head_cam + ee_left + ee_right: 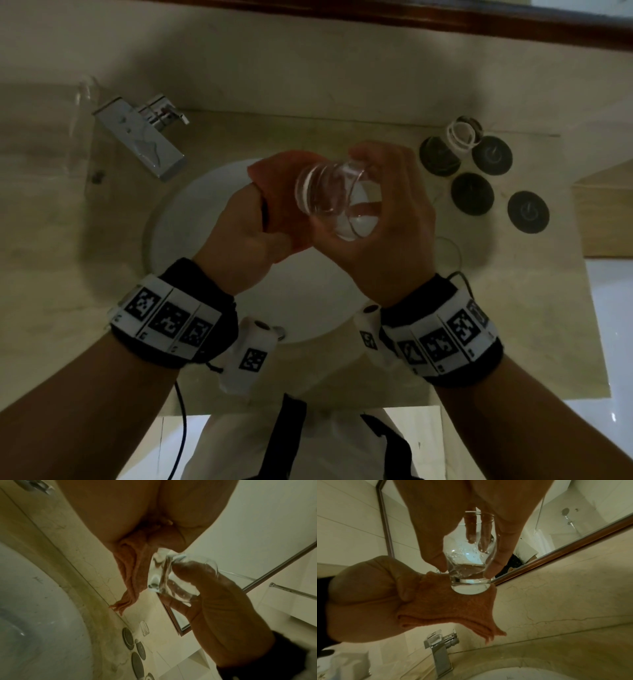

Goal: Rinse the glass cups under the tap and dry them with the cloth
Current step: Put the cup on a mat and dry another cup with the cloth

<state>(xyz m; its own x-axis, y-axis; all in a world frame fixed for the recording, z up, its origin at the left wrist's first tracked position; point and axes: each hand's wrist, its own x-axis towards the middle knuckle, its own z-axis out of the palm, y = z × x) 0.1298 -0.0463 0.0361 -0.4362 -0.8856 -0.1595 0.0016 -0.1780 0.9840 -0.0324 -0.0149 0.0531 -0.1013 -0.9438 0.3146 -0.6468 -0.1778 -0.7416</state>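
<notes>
My right hand grips a clear glass cup above the white basin, fingers round its sides, the thick base turned toward the left hand. Water drops cling inside the glass cup. My left hand holds a folded orange cloth, and the cloth lies against the cup's base. From the left wrist, the cup sits in the right hand's fingers beside the hanging cloth. A second glass cup stands at the back right of the counter.
A chrome tap stands at the basin's back left, beside a tall clear glass. Several dark round coasters lie on the marble counter at right, with a clear one nearer. A mirror frame runs along the back wall.
</notes>
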